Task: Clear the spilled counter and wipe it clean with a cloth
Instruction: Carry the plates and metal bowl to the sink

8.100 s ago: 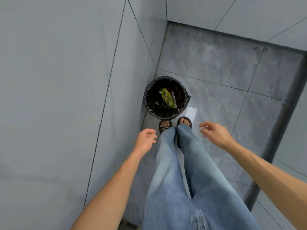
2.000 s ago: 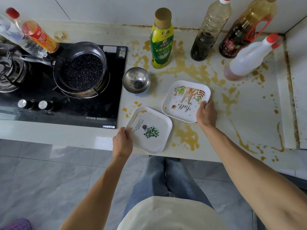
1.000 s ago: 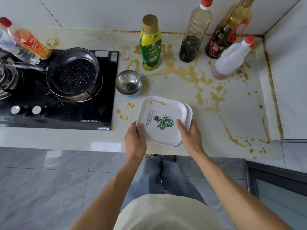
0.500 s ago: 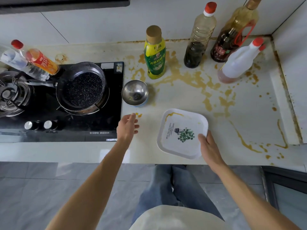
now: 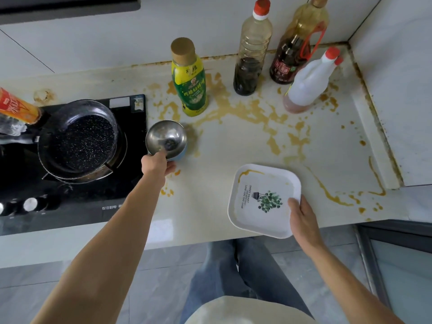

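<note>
The left hand (image 5: 157, 165) holds the near rim of the shiny round metal bowl (image 5: 166, 139), thumb over the edge, fingers curled under; the bowl sits on the pale stone counter (image 5: 210, 202) just beside the black stove top (image 5: 77, 202); the right hand (image 5: 303, 219) grips the near right corner of the white square plate with a green plant picture (image 5: 264, 199), thumb on top; the plate is well to the right of the bowl, by the counter's front edge; sticky brown spill marks (image 5: 252, 111) spread across the counter behind both, around the yellow-green bottle (image 5: 189, 90).
</note>
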Available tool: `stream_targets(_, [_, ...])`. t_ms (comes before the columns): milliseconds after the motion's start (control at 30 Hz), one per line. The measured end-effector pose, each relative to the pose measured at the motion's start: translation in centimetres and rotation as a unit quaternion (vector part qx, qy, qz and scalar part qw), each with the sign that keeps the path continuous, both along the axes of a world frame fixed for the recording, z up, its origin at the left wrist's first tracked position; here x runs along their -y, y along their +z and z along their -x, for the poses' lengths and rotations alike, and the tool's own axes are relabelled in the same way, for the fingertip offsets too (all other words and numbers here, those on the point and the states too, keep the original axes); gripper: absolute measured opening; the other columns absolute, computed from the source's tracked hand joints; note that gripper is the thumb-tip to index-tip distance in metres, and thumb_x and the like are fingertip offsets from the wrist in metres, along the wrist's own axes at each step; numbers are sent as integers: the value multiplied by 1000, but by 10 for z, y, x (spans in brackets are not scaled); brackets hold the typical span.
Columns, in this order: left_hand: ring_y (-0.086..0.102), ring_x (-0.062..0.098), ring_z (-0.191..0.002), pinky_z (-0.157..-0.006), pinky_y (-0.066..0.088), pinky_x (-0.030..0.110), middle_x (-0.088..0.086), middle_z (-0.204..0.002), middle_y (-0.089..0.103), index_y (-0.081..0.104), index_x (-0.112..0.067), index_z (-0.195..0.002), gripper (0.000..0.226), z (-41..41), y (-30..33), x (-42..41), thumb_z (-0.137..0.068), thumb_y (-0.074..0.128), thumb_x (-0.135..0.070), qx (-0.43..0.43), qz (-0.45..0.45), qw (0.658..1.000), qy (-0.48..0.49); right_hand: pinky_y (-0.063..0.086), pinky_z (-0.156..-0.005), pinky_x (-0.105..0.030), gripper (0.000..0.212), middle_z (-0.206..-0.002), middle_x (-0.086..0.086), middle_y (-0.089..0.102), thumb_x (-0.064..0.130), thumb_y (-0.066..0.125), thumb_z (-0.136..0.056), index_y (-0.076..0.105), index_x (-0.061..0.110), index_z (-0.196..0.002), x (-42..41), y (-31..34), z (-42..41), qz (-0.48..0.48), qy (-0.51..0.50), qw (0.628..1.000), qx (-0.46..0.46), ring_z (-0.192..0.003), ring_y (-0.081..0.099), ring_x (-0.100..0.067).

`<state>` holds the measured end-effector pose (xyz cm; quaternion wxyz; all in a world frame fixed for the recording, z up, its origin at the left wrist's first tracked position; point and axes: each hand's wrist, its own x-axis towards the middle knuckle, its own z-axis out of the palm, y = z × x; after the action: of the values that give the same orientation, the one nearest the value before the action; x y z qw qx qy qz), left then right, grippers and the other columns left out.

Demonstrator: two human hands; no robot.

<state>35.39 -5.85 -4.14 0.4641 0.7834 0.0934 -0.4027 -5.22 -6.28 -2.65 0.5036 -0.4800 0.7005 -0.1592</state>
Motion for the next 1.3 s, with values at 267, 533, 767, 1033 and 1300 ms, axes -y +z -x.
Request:
stream_targets(267, [71,36,-89,-81,63,38,19,-105,69,60,1,-127,31,9,44,-42,-98,63,-8,-43,64,997,-23,45,-75,-34,18,-101,14,68,32,43,-107,61,27,-109,-7,15,10,2,11,1000,-18,-93,61,1])
stream_targets(533, [72,23,-78,-72,61,34,11,-91,73,68,-10,-112,16,58,60,-141,-96,65,-12,-70,31,996,-37,50,-69,-27,42,-90,15,75,64,48,-100,68,27,-98,-4,23,18,-15,80,996,-44,-81,68,4])
stream_targets(767, [68,20,-78,-68,57,34,8,-91,71,66,-13,-108,13,125,64,-233,-96,65,-16,-63,-30,997,45,48,-70,-36,40,-86,3,72,48,49,-105,66,13,-96,13,16,11,24,263,960,-87,-85,68,-21])
stream_targets(1033, [67,23,-70,-64,62,34,9,-88,66,69,-9,-107,14,211,38,-351,-96,64,-17,-100,-41,966,235,45,-79,-32,25,-94,1,69,38,49,-107,67,21,-109,9,14,-38,33,443,893,-71,-92,65,-25])
stream_targets(1300, [65,30,-69,-64,62,35,15,-88,62,64,0,-106,14,330,10,-470,-96,59,-7,-108,-67,874,468,49,-81,-36,26,-103,-4,71,36,49,-107,66,18,-114,-70,26,-142,42,618,783,-48,-96,66,-28])
